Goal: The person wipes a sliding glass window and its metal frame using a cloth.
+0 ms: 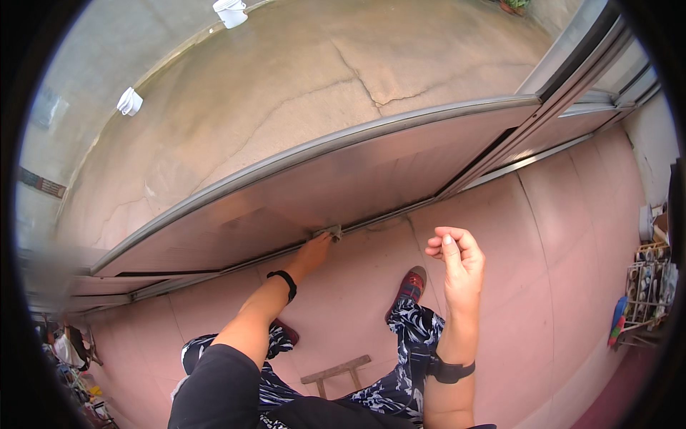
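My left hand (pixel 315 251) reaches down to the foot of a metal-framed sliding door's lower panel (pixel 343 177). It is shut on a grey cloth (pixel 336 233), which rests against the bottom rail (pixel 375 218). Most of the cloth's near side is covered by my fingers. My right hand (pixel 460 254) is raised over the pink tiled floor (pixel 498 279), to the right of my shoe. Its fingers are curled in against the thumb, and nothing shows between them. Each forearm wears a dark band.
A wooden stool (pixel 336 370) shows between my legs. Racks of shoes (pixel 646 284) line the right side, and assorted items (pixel 69 348) lie at lower left. Beyond the door, two white buckets (pixel 231 13) stand along the wall of a cracked concrete yard (pixel 300 96).
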Demonstrator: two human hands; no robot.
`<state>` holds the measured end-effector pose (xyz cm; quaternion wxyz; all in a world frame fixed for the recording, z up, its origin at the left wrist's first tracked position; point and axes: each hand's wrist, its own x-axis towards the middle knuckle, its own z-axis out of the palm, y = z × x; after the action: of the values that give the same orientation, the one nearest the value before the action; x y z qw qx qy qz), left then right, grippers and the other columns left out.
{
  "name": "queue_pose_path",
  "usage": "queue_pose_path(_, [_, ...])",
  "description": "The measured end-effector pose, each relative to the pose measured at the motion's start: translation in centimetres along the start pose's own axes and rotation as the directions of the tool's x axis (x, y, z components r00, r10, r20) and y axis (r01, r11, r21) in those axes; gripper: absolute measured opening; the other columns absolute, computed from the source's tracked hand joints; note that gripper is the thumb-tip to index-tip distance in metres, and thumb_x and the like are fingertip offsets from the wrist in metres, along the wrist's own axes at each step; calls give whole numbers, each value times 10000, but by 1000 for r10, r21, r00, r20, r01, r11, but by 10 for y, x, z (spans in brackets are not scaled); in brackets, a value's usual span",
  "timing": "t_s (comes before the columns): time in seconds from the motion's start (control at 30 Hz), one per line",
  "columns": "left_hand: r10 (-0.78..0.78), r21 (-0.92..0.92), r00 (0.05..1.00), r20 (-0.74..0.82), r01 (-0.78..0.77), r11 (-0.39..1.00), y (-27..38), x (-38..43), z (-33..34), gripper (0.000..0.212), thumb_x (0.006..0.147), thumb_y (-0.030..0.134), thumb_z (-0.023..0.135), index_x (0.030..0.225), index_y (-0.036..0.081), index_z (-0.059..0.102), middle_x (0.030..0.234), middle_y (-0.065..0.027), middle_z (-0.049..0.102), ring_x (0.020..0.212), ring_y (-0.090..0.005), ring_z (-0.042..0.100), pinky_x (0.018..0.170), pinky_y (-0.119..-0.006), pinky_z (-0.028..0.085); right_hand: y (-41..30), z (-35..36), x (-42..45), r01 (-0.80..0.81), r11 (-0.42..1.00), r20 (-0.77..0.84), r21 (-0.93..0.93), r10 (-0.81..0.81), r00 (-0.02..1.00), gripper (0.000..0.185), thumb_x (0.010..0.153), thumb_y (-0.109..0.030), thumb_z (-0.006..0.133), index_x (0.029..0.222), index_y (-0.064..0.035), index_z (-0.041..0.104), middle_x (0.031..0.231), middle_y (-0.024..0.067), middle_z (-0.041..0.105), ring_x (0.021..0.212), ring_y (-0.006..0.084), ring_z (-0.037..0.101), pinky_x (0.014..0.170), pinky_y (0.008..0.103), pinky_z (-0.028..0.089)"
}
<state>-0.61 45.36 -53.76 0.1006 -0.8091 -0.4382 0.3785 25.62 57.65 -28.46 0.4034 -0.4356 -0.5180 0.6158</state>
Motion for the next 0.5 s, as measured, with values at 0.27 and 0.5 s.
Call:
queue_pose_path(0.27, [-248,-112,927,-282,225,968,-57,-92,-68,384,779,169,511,1129,41,608,1233,-65,529,1228,-239,385,1087,-402,216,-4,14,-5,61,997,81,39,-64,995,164,919,-109,507,959,19,602,809,64,622,714,115,591,688,243,493])
queue_pose_path(0.5, [-439,-185,643,-627,425,886,-130,-177,-159,356,764,150,528,1099,58,608,1175,-28,549,1132,-176,480,996,-343,349,4,19,-7,79,992,101,100,-89,991,168,923,-126,505,959,4,605,800,47,622,697,94,580,666,224,484])
